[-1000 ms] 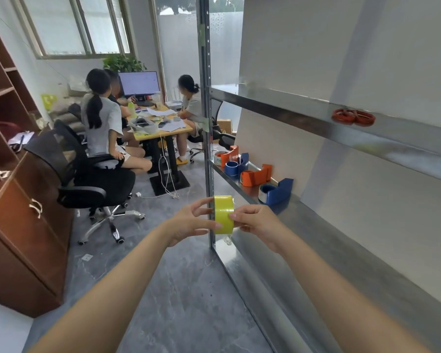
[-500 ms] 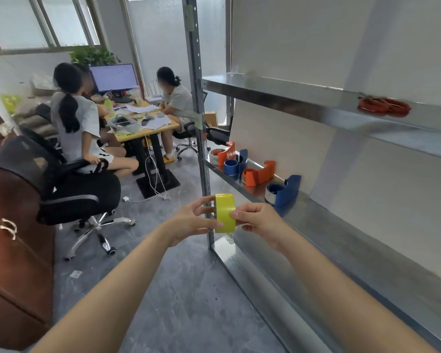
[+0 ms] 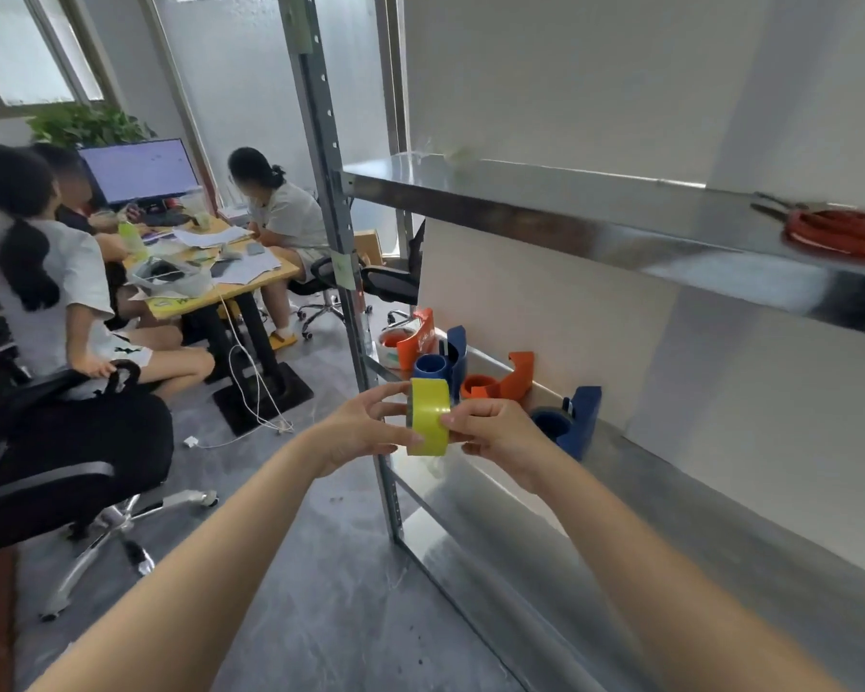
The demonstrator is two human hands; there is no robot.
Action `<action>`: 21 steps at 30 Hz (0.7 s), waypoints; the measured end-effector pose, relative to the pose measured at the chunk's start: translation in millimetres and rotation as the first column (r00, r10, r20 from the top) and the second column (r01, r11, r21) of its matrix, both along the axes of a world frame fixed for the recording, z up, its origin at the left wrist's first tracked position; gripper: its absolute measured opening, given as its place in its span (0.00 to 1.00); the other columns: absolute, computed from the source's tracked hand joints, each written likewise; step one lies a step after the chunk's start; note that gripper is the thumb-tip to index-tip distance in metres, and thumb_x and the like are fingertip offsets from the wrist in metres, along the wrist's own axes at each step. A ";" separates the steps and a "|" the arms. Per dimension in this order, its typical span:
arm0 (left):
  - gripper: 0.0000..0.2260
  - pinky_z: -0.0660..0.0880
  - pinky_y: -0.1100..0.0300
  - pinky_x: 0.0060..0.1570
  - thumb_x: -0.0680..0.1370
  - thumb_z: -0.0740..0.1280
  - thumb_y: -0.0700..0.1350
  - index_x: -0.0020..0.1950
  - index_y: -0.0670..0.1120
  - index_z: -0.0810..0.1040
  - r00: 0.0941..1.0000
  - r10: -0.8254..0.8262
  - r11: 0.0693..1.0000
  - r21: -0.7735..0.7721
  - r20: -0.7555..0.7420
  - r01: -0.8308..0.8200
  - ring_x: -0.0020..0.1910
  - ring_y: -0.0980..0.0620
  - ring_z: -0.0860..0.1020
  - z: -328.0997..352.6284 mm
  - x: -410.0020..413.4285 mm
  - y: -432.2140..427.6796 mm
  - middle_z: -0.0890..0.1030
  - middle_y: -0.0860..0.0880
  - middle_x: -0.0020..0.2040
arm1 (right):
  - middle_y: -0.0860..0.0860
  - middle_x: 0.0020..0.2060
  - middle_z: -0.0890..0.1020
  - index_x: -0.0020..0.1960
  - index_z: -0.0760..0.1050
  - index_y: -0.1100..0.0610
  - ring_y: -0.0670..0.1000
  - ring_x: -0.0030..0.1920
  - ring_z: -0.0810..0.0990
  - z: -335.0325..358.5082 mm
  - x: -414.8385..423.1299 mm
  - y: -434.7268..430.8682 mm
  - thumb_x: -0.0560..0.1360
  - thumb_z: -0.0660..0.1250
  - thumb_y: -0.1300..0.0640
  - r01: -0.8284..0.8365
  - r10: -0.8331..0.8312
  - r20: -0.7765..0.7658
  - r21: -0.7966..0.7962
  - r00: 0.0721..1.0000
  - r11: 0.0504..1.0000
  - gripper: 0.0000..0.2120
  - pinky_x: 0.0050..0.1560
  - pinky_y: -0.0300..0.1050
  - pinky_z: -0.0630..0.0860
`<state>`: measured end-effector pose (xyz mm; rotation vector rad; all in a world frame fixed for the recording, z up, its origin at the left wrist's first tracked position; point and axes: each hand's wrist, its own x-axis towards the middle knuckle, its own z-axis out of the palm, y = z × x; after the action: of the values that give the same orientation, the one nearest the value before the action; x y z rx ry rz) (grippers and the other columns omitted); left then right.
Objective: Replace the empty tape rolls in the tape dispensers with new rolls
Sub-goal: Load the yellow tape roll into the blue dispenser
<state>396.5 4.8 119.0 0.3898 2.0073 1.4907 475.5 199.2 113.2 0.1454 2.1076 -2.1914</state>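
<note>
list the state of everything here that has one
yellow tape roll, held on edge in the air, off any dispenser
left hand, pinching the roll's left side
right hand, pinching the roll's right side
nearest blue tape dispenser, standing on the shelf, untouched
monitor, switched on
scissors, lying flat on the upper shelf

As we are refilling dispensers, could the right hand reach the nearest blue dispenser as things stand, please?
Probably yes: the nearest blue dispenser sits just beyond the right hand with nothing between, though that hand and the left hand both hold the yellow tape roll.
</note>
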 end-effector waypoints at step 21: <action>0.35 0.75 0.47 0.61 0.66 0.77 0.45 0.69 0.61 0.66 0.969 -0.208 0.978 0.059 0.133 0.202 0.55 0.45 0.81 -11.3 -179.2 32.3 0.80 0.48 0.59 | 0.52 0.25 0.79 0.36 0.78 0.61 0.47 0.25 0.74 1.1 -144.2 17.6 0.73 0.70 0.65 0.162 -0.157 0.053 -0.132 0.986 0.978 0.08 0.29 0.38 0.71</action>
<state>217.3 37.1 107.7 0.4833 1.7706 1.3959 331.3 216.8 114.3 0.3581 1.9804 -2.3898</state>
